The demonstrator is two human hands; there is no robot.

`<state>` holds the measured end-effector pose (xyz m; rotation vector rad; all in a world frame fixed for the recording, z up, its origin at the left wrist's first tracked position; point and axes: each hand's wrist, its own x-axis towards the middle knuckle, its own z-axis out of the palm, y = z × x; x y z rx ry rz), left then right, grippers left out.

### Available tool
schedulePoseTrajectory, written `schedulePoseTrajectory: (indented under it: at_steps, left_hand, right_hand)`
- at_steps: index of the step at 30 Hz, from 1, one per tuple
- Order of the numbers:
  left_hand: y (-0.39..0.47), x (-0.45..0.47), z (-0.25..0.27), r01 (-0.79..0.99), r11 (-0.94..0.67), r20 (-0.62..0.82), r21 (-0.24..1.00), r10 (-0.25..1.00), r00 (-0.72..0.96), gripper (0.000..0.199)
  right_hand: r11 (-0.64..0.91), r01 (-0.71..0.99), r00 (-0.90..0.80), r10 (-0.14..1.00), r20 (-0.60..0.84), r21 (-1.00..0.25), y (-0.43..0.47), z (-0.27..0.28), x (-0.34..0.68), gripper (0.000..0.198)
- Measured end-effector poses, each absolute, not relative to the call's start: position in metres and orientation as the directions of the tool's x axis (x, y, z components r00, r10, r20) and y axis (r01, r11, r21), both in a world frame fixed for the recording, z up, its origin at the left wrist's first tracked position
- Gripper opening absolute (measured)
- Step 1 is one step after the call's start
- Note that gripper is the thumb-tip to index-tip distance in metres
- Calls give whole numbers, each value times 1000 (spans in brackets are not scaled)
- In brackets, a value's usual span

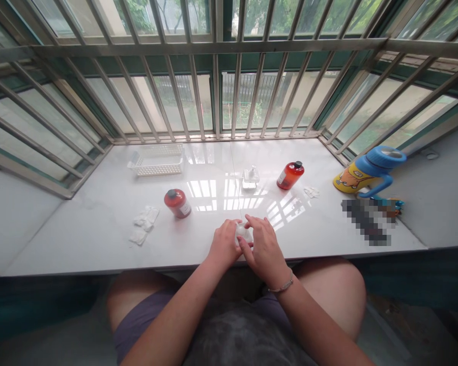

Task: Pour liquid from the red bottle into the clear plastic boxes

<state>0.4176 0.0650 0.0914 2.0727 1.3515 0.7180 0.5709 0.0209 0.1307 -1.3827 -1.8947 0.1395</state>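
Note:
Near the front edge of the white tabletop, a small clear, whitish container (244, 233) sits between my two hands. My left hand (225, 241) is closed around its left side. On the other side, my right hand (266, 249) curves over it, with thumb and fingers at its rim. My fingers cover part of the container, so its full shape is hidden. Beyond the hands stands a small white pump-topped item in a clear holder (251, 179). A red bottle with a dark cap (178, 204) is to the left, and a second red bottle (290, 176) is at the right, tilted in view.
A white perforated basket (157, 161) stands at the back left. Crumpled white tissues (144, 223) lie at left, and a smaller white scrap (311, 192) at right. A blue and yellow flask (361, 173) is beside a pixelated dark object (366, 222). Metal window bars (216, 96) enclose the back.

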Motion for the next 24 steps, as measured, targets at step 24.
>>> schedulePoseTrajectory:
  at_steps: [24]
  left_hand:
    - [63,419,94,622,-327,125,711,930,346,52]
  right_hand:
    - [493,545,-218,864,453,-678,15,133,584,65]
